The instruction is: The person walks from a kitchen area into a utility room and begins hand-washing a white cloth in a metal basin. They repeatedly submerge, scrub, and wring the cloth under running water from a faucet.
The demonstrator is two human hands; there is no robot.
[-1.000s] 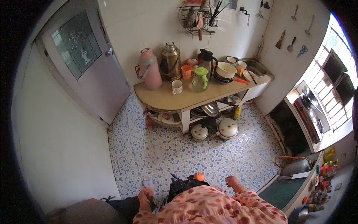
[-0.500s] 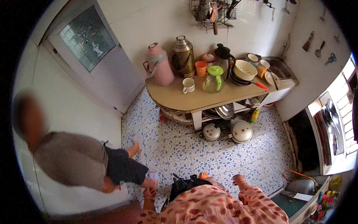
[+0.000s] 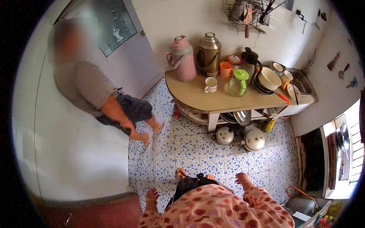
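Note:
My left hand (image 3: pixel 152 194) hangs at my side above the tiled floor, with nothing seen in it. Its fingers are loosely bent and a little apart. On the other side, my right hand (image 3: pixel 241 178) is held out low, fingers apart and holding nothing. Neither one touches anything. Ahead stands a counter (image 3: pixel 190 99) bearing a white mug (image 3: pixel 211 84), a pink thermos flask (image 3: pixel 183 62), a brass-coloured thermos flask (image 3: pixel 209 57), an orange cup (image 3: pixel 226 70) and a glass jug with a green lid (image 3: pixel 239 78).
Another person (image 3: pixel 89 85) is by the left wall near the door (image 3: pixel 138 57). Two lidded pots (image 3: pixel 254 140) sit on the floor under the counter. A gas cylinder (image 3: pixel 301 205) is at the lower right. A red surface (image 3: pixel 95 211) lies at the lower left.
My view has shifted, so the counter appears farther right. The other person has moved farther ahead, toward the door. An orange slipper now shows at my feet; my hands remain low beside me.

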